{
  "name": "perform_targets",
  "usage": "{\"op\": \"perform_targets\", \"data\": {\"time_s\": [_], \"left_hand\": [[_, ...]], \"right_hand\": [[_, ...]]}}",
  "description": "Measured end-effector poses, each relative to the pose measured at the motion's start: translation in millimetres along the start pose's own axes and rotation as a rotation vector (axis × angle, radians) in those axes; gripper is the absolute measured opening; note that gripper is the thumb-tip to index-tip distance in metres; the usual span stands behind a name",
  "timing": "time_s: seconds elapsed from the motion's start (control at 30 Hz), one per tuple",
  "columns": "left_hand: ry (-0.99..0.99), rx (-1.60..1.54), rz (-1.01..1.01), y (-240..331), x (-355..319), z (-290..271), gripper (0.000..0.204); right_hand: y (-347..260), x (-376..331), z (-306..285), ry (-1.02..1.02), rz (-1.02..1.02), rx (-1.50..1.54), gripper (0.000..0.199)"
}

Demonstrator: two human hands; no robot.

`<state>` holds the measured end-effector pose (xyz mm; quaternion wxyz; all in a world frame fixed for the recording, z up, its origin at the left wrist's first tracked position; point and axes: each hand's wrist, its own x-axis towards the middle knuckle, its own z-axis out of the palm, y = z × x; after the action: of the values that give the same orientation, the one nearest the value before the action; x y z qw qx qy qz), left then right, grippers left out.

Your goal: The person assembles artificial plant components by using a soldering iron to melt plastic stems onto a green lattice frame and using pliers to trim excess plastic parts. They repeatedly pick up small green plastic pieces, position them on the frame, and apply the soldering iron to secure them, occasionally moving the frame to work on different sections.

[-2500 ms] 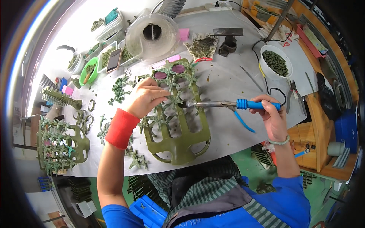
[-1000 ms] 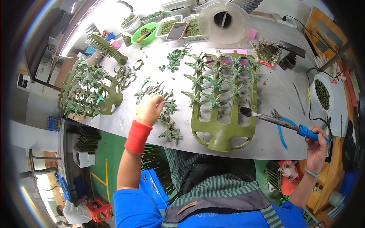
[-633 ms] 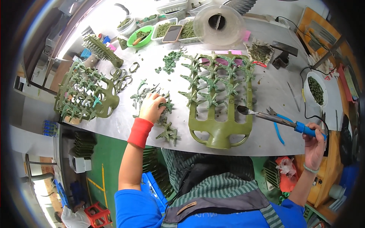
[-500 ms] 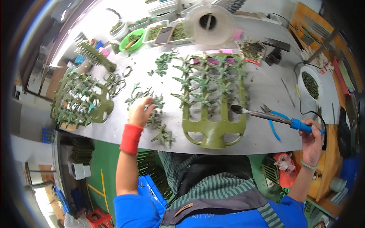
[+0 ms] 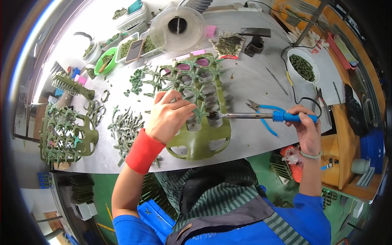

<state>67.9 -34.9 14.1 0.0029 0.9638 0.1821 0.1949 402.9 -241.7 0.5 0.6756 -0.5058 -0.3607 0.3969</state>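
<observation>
My right hand (image 5: 304,124) is wrapped round the blue handle of a soldering iron (image 5: 249,116) with a broad, dark tip and a cord. The tip meets an olive-green frame (image 5: 198,141) lying on the table, beside one of its bars. With closed fingertips, my left hand (image 5: 171,114) holds a small green star-shaped piece (image 5: 200,112) against that bar, next to the tip. Rows of similar green pieces (image 5: 188,77) stand along the frame's bars beyond. My left fingers partly cover the frame's left side. Blue-handled cutters (image 5: 267,115) lie behind the iron.
Loose green pieces (image 5: 126,130) lie in a heap left of my left hand. A second filled frame (image 5: 87,134) stands at the table's left. At the back are a clear round tub (image 5: 192,32), a phone (image 5: 134,51) and a green bowl (image 5: 102,69). A white bowl (image 5: 292,61) of pellets stands right.
My left hand has gone from the loose heap to the frame, bringing a green piece. The soldering iron's tip has shifted onto the frame's bar. The whole view has turned rightward.
</observation>
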Motion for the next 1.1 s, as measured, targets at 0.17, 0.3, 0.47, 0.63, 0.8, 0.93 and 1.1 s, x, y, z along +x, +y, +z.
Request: {"op": "perform_targets", "data": {"time_s": [0.17, 0.3, 0.47, 0.63, 0.8, 0.93, 1.1], "left_hand": [[-0.026, -0.001, 0.026, -7.0, 7.0, 9.3, 0.022], [-0.054, 0.012, 0.034, -10.5, 8.1, 12.9, 0.021], [-0.074, 0.030, 0.079, -14.3, 11.0, 14.5, 0.020], [-0.080, 0.045, 0.103, -16.6, 14.1, 15.6, 0.020], [-0.100, 0.057, 0.120, -16.4, 15.1, 17.2, 0.020], [-0.102, 0.070, 0.131, -17.7, 14.9, 17.3, 0.020], [-0.105, 0.077, 0.143, -17.5, 16.0, 16.2, 0.019]], "right_hand": [[13.8, 7.1, 1.6, -0.016, 0.034, 0.032, 0.024], [21.3, 11.7, 4.5, -0.041, 0.050, 0.068, 0.024], [27.0, 16.1, 7.7, -0.051, 0.068, 0.110, 0.025], [29.7, 18.1, 8.9, -0.056, 0.061, 0.134, 0.024], [33.1, 21.1, 11.2, -0.089, 0.044, 0.118, 0.023], [29.7, 20.5, 11.2, -0.099, 0.013, 0.083, 0.022], [12.6, 14.9, -2.5, -0.066, 0.011, 0.025, 0.021]]}}
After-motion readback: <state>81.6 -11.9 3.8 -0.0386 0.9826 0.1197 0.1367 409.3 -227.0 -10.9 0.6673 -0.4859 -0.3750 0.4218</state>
